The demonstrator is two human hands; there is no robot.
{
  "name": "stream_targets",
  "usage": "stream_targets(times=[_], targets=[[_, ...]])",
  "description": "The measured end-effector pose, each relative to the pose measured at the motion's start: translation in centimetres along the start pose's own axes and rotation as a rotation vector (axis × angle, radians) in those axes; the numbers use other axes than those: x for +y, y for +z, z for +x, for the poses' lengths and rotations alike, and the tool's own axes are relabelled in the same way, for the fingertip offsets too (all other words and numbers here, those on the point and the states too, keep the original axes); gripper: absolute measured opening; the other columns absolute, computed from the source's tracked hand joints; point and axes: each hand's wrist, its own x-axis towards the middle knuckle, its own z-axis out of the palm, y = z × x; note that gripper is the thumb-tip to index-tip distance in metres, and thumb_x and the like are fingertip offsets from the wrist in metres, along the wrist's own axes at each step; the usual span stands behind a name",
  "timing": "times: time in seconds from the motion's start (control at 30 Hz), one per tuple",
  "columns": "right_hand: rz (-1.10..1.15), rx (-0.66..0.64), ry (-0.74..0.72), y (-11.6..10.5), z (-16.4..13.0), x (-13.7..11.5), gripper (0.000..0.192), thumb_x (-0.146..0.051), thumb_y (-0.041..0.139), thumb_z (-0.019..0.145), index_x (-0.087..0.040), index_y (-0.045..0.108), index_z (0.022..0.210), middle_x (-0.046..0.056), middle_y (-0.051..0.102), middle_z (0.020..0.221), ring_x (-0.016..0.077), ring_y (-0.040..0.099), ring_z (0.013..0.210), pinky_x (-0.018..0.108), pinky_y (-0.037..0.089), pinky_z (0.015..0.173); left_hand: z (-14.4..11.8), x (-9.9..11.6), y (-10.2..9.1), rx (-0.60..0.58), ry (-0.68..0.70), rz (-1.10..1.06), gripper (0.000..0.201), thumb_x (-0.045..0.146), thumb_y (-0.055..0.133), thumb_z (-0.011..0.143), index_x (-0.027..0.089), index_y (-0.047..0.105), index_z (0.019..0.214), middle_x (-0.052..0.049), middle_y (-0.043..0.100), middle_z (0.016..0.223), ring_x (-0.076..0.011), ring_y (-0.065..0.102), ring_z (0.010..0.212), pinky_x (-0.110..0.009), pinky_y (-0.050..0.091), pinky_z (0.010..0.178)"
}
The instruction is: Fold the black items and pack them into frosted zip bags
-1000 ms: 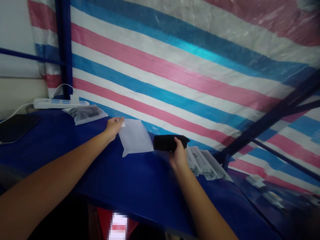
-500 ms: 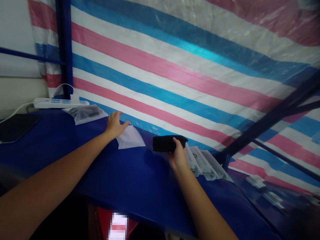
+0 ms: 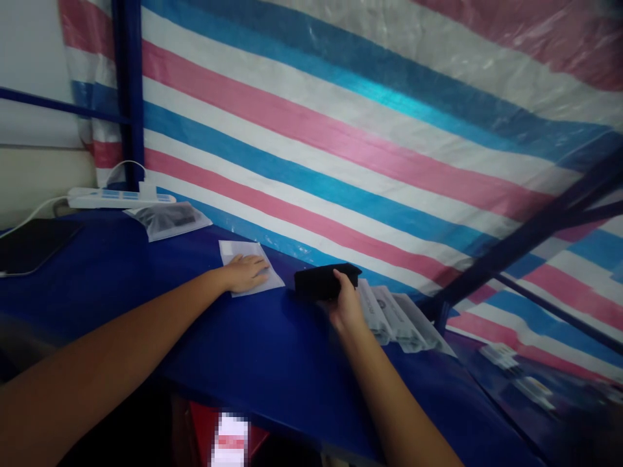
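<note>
My left hand (image 3: pixel 246 272) lies flat, fingers stretched out, on a frosted white plastic bag (image 3: pixel 267 280) that rests on the blue table (image 3: pixel 272 350). My right hand (image 3: pixel 346 299) grips a black, folded, soft-looking bundle (image 3: pixel 318 281) by its right end, thumb on top; its exact kind cannot be made out. The bundle is held low over the tabletop, to the right of the bag. Close behind my right hand, several frosted bags (image 3: pixel 396 318) with dark print lie overlapping in a row.
A filled frosted bag (image 3: pixel 170 220) lies at the back left, by a white power strip (image 3: pixel 121 198) with a cable. A dark tablet-like device (image 3: pixel 36 246) is at the far left. Striped sheeting (image 3: pixel 316 149) hangs behind the table, beside blue metal posts (image 3: pixel 129 97).
My left hand has moved down and right, from the upper left edge of the flat bag onto its middle, and flattened. My right hand still holds the black bundle, almost unmoved.
</note>
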Motion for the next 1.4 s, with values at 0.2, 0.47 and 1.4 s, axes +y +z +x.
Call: stream_targets(times=[0.2, 0.47, 1.4], targets=[[-0.028, 0.008, 0.009, 0.0, 0.0, 0.0, 0.049, -0.032, 0.078, 0.067, -0.024, 0.058, 0.111, 0.004, 0.071, 0.101, 0.0264, 0.069, 0.096, 0.034, 0.061, 0.06, -0.6, 1.2, -0.9, 0.014, 0.03, -0.018, 0.091, 0.081, 0.046, 0.077, 0.022, 0.046, 0.146, -0.013, 0.04, 0.156, -0.0351, 0.034, 0.144, -0.052, 0.022, 0.118], [-0.043, 0.001, 0.022, -0.1, 0.0, 0.0, 0.05, -0.032, 0.078, 0.066, -0.023, 0.059, 0.111, 0.002, 0.072, 0.097, 0.0228, 0.07, 0.088, 0.03, 0.059, 0.058, -1.0, 3.2, -1.0, 0.147, 0.068, -0.027, 0.056, 0.046, 0.059, 0.076, 0.02, 0.064, 0.125, -0.013, 0.063, 0.132, -0.0341, 0.056, 0.122, -0.047, 0.041, 0.103], [-0.048, -0.051, -0.078, 0.2, -0.4, 0.1, 0.05, -0.029, 0.084, 0.063, -0.02, 0.065, 0.108, 0.004, 0.074, 0.098, 0.0224, 0.071, 0.089, 0.03, 0.061, 0.067, -1.1, 3.2, -1.8, 0.362, 0.017, 0.036, 0.026, 0.023, 0.046, 0.086, 0.021, 0.067, 0.1, -0.009, 0.069, 0.105, -0.0243, 0.065, 0.088, -0.034, 0.046, 0.072]])
